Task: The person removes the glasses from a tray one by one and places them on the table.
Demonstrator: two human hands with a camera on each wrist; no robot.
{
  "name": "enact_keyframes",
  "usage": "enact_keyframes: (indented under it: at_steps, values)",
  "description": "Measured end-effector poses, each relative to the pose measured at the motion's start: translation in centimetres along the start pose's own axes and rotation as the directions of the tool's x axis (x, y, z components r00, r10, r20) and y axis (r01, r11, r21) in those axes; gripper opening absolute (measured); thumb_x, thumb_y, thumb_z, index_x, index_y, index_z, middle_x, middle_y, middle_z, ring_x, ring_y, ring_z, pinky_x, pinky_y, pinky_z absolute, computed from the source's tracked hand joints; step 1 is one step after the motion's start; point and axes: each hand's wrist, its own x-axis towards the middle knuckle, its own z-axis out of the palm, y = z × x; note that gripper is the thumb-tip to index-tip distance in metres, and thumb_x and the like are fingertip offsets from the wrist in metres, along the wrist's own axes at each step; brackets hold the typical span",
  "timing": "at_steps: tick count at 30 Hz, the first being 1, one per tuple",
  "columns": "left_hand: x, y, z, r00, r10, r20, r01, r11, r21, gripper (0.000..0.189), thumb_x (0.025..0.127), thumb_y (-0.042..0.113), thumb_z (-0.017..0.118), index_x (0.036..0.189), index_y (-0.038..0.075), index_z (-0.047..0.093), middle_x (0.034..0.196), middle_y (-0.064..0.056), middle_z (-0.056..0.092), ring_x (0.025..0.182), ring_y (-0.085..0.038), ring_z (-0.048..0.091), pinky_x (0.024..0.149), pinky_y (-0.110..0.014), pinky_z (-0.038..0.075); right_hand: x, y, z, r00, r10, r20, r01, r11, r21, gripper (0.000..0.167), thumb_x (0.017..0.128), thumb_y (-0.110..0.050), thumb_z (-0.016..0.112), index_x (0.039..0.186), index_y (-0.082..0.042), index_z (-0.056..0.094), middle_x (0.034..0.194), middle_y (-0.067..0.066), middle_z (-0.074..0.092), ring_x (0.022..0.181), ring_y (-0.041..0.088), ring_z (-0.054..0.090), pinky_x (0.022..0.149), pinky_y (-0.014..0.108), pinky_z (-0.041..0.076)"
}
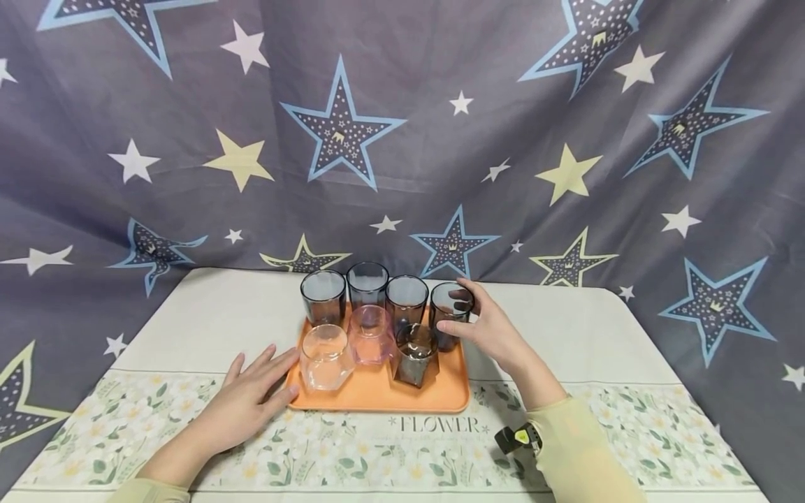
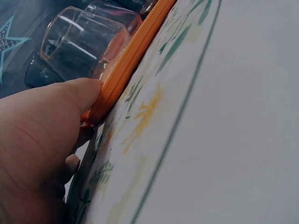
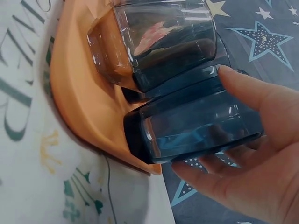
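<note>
My right hand [image 1: 487,325] holds the dark tinted glass [image 3: 196,121] at the tray's back right, thumb on the near side and fingers round the far side. The glass stands upright on the orange tray [image 1: 371,399]. At the tray's left edge my left hand [image 1: 248,405] rests with spread fingers, its thumb [image 2: 86,91] touching the rim. Near that hand stands a clear faceted glass [image 1: 325,360]. A pink glass [image 1: 371,342] is in the middle of the front row, and a dark brownish faceted glass [image 1: 415,360] at its right.
Three more tall dark glasses, the left one [image 1: 323,300], the middle one [image 1: 367,283] and the right one [image 1: 407,297], line the tray's back. A white tablecloth [image 1: 547,328] with a floral band lies beneath. Behind the table hangs a grey star-patterned curtain [image 1: 402,195].
</note>
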Motion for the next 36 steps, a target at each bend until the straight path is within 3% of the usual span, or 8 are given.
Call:
enact_keyframes:
  at_steps: [6,18,28,36]
  values:
    - [-0.1,-0.1,0.0,1.0,0.003,-0.006,-0.003,1.0,0.007,0.065,0.113,0.045,0.064,0.166,0.009,0.052,0.169,-0.01,0.051,0.161,-0.05,0.032,0.126,-0.077,0.002,-0.1,0.1,0.2,1.0,-0.008,-0.015,0.008,1.0,0.022,0.086,0.092,-0.013,0.093,0.162,-0.003,0.045,0.155,0.017,0.061,0.143,0.039,0.055,0.124,0.055,0.039]
    - [0.0,0.1,0.1,1.0,-0.022,0.02,0.023,0.999,-0.024,0.068,0.113,0.049,0.062,0.167,0.01,0.05,0.171,-0.01,0.048,0.162,-0.049,0.028,0.127,-0.076,-0.002,-0.5,0.0,-0.5,0.999,-0.016,-0.047,0.015,0.999,-0.028,0.09,0.09,-0.021,0.096,0.163,-0.004,0.047,0.148,0.017,0.066,0.136,0.037,0.061,0.119,0.054,0.044]
    - [-0.1,0.0,0.0,1.0,-0.012,0.005,0.012,0.999,-0.032,0.068,0.113,0.05,0.062,0.166,0.01,0.051,0.17,-0.01,0.049,0.162,-0.05,0.029,0.127,-0.076,-0.001,-0.6,-0.8,-1.8,0.992,-0.012,-0.126,0.008,1.0,-0.027,0.088,0.089,-0.019,0.096,0.161,-0.005,0.048,0.147,0.015,0.066,0.133,0.035,0.061,0.111,0.049,0.049]
    - [-0.1,-0.1,0.1,1.0,-0.018,-0.005,0.018,0.999,-0.034,0.067,0.112,0.05,0.063,0.166,0.011,0.052,0.169,-0.01,0.05,0.161,-0.05,0.03,0.127,-0.077,0.0,-0.3,-0.7,-3.6,0.982,0.002,-0.189,0.001,1.0,0.015,0.088,0.093,-0.019,0.093,0.163,-0.002,0.044,0.152,0.021,0.061,0.145,0.035,0.051,0.124,0.053,0.037]
